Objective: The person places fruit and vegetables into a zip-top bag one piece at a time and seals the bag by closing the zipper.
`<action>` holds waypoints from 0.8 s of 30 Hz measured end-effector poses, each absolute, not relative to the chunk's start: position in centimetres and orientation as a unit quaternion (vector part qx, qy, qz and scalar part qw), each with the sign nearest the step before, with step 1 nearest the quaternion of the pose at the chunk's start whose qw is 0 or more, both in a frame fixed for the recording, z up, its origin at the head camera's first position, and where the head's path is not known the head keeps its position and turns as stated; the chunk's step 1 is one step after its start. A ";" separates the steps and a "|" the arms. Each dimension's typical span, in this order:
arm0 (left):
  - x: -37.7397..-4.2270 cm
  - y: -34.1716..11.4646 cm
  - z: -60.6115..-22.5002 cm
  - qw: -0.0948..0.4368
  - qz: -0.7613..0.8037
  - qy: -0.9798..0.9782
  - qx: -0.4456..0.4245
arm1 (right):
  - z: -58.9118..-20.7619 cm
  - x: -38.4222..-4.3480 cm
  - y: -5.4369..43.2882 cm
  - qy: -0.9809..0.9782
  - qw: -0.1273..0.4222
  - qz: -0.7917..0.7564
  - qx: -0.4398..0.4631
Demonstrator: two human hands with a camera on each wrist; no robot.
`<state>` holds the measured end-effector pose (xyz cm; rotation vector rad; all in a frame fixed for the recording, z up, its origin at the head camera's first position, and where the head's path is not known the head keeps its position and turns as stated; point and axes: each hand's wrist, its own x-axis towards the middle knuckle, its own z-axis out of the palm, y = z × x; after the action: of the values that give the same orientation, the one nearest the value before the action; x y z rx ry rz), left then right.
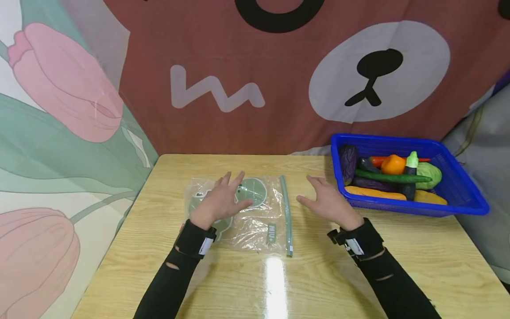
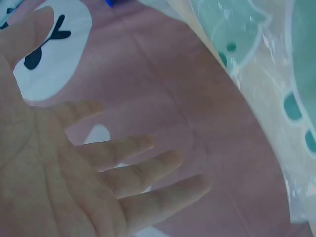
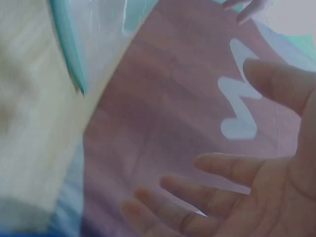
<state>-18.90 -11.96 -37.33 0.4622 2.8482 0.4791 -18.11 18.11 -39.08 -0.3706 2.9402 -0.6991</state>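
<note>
A clear zip bag [image 1: 251, 235] with green cartoon prints lies flat on the wooden table, its green zip strip [image 1: 286, 217] along the right side. My left hand [image 1: 221, 199] hovers over the bag's left part with fingers spread, hiding some of the print. To the right of the strip, my right hand [image 1: 328, 201] is held above the table, fingers extended and nothing in them. Both wrist views show bare palms: the left hand [image 2: 74, 163] and the right hand [image 3: 247, 192] hold nothing.
At the back right stands a blue basket [image 1: 466, 195] with a cabbage [image 1: 428, 176], a cucumber [image 1: 392, 177], an orange pepper [image 1: 393, 165], an eggplant [image 1: 348, 164] and other vegetables. A printed cloth [image 1: 223, 133] hangs behind the wooden table [image 1: 239, 288].
</note>
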 end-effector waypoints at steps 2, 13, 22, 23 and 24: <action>-18.7 -11.3 -37.7 0.123 0.163 0.966 0.159 | -39.6 -18.3 17.9 0.960 0.070 -0.242 -0.125; -18.3 -8.4 -39.7 0.100 0.097 0.969 0.202 | -41.4 -19.1 16.6 0.943 0.146 -0.269 -0.133; -18.0 -6.2 -41.7 0.147 0.067 0.966 0.203 | -43.1 -19.8 15.8 0.925 0.216 -0.296 -0.098; -17.9 -5.9 -41.8 0.151 0.061 0.965 0.203 | -43.4 -19.9 15.7 0.924 0.218 -0.298 -0.097; -17.9 -5.7 -42.0 0.154 0.054 0.965 0.203 | -43.6 -19.9 15.6 0.923 0.220 -0.300 -0.095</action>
<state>-17.90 -5.72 -41.99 0.5810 2.7670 0.1551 -19.87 15.65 -43.56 -0.2637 2.5535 -0.8294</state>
